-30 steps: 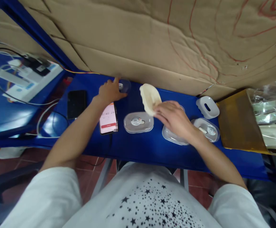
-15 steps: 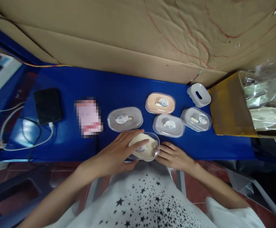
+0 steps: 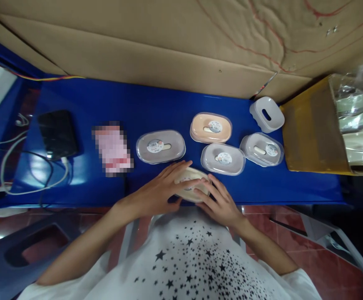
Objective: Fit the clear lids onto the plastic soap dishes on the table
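Note:
A cream oval box with a clear lid (image 3: 190, 188) sits at the near edge of the blue table (image 3: 156, 108), close to my body. My left hand (image 3: 161, 192) lies over its left side with the fingers spread across the lid. My right hand (image 3: 219, 202) grips its right side, fingertips meeting the left hand's on top. Most of the box is hidden under both hands.
Further back lie a grey lidded box (image 3: 160, 146), a peach one (image 3: 210, 128), two more clear-lidded ones (image 3: 222, 159) (image 3: 262, 149) and a white insert (image 3: 267, 114). A phone (image 3: 112, 148), a black device (image 3: 57, 134) with cable at left. An open carton (image 3: 334, 125) at right, cardboard wall behind.
One second ago my left hand reached to the back and my right held the cream piece up. Both hands have since come to the near edge and closed over the lidded box.

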A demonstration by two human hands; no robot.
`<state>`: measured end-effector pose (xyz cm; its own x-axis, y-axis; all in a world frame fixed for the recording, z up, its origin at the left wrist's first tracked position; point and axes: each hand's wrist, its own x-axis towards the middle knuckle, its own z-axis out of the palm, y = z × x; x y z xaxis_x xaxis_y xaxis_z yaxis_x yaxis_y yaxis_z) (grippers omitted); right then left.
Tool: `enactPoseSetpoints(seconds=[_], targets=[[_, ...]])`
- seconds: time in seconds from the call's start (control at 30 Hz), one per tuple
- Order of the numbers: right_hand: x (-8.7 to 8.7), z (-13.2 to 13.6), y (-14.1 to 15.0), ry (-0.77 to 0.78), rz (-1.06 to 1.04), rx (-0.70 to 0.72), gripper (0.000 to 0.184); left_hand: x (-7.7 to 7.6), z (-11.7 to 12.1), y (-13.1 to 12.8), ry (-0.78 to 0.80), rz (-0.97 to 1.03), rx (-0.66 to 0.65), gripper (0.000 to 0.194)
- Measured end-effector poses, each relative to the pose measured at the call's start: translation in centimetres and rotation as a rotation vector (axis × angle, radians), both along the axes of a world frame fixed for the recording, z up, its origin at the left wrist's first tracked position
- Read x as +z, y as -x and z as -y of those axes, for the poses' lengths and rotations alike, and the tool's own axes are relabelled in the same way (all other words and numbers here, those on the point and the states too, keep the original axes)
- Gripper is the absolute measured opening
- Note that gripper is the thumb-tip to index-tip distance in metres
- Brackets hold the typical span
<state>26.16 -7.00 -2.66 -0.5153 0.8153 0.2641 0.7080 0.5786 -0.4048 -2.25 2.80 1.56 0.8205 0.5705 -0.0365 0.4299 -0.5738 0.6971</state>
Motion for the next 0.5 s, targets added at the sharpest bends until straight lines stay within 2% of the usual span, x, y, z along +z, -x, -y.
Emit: enactPoseSetpoints(seconds=[0.13, 0.2, 0.27, 0.33, 0.4, 0.43, 0.5], targets=[[0.3, -0.2, 0.1, -0.014, -0.014, -0.007, 0.070, -0.6, -0.1, 0.2, -0.036, 0.061, 0.014, 0.095], [1.6, -0.8, -1.0, -0.047, -0.005, 0.043, 0.068, -0.5, 0.0, 0.3, -0.055, 0.082, 0.051, 0.089], [3.8, -2.2, -3.3, -0.128, 0.003, 0.042, 0.065, -0.3, 0.4, 0.6, -0.061, 0.102, 0.115, 0.084], [6.4, -4.7, -6.4, -0.221, 0.028, -0.147, 0.055, 0.0, 1.0, 1.2, -0.058, 0.118, 0.187, 0.079], [8.4, -8.3, -10.0, -0.243, 0.095, -0.495, 0.043, 0.1, 2.0, 2.0, -0.039, 0.132, 0.252, 0.077], [9.0, -10.3, -11.7, -0.241, 0.144, -0.588, 0.040, -0.1, 2.6, 2.5, -0.021, 0.140, 0.285, 0.075], [8.9, -14.6, -14.7, -0.154, 0.286, -0.668, 0.048, -0.7, 3.8, 3.2, 0.024, 0.165, 0.353, 0.074]])
